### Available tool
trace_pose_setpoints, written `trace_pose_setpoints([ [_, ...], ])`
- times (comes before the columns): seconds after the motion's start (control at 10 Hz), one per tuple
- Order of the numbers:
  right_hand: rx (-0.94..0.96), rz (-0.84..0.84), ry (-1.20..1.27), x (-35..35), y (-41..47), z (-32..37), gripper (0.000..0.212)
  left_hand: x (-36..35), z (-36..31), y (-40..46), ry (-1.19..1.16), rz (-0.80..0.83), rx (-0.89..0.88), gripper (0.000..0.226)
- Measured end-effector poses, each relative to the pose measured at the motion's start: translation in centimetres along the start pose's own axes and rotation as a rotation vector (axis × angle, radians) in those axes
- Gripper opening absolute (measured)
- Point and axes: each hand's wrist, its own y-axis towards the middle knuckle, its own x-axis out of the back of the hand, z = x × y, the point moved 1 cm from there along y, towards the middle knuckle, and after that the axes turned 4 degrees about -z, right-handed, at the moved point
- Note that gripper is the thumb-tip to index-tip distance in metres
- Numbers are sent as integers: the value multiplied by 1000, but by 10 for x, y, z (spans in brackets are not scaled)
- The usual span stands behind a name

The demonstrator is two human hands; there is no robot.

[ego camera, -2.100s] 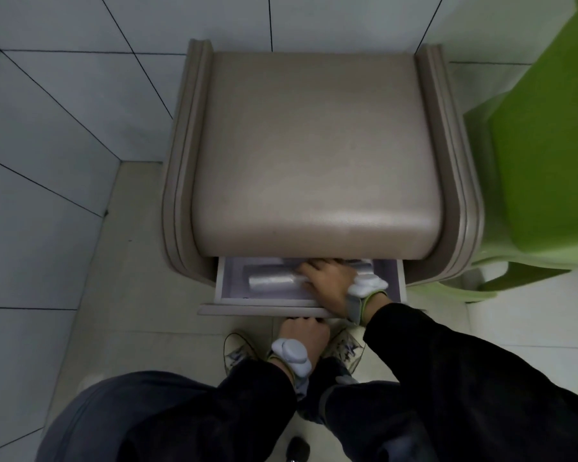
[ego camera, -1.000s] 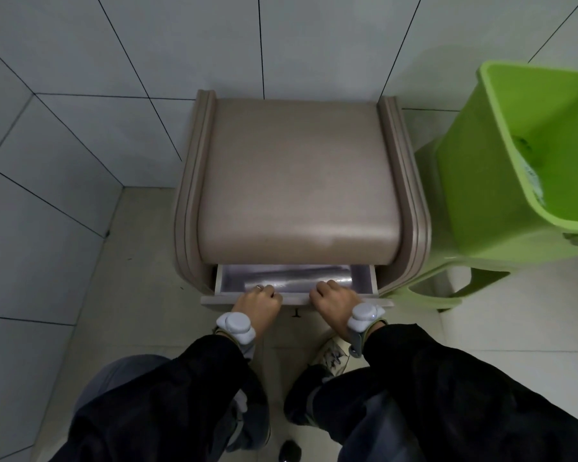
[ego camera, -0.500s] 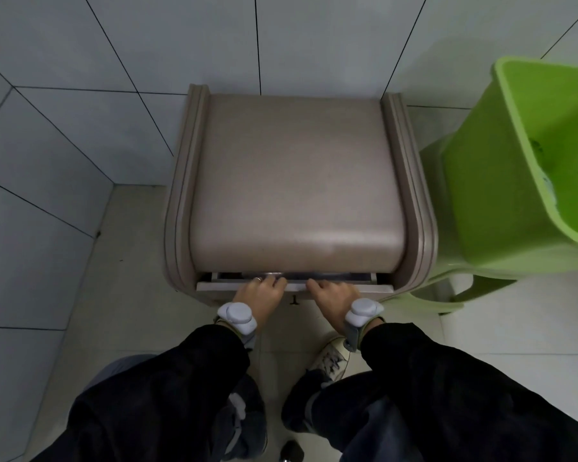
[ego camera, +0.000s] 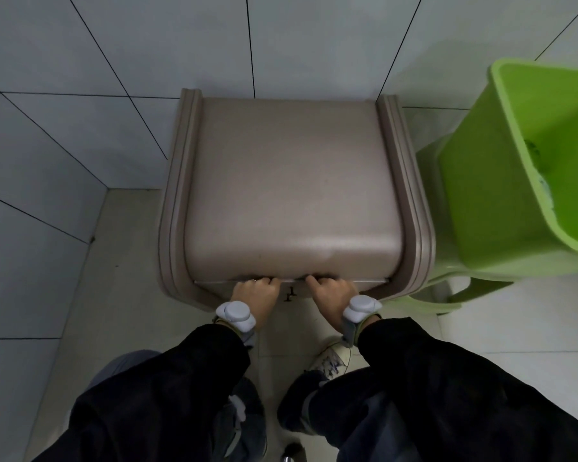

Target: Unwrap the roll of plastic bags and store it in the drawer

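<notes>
Side by side, the left hand and right hand grip the drawer lip under the cabinet top; the roll is unseen, presumably just beyond them.

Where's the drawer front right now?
Head view, low centre: the drawer front sits almost flush under the front edge of the beige cabinet, with the left hand and right hand holding its top edge side by side.

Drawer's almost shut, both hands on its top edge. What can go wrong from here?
1. Pinch: the fingers of the left hand and right hand curl over the top edge of the drawer, right under the overhang of the cabinet top; only a thin gap shows.
2. Jam: the roll is hidden, so I cannot tell whether it lies clear of the closing edge.
</notes>
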Motion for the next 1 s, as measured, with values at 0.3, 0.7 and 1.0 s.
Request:
trace_pose_setpoints([
  [0.3,-39,24,1,0,0,1,29,-5,0,2,47,8,39,27],
  [0.7,-73,-5,64,26,2,11,22,17,-4,0,-75,-64,54,28],
  [1.0,-119,-167,56,103,-6,17,33,98,11,-4,-186,-180,193,40],
])
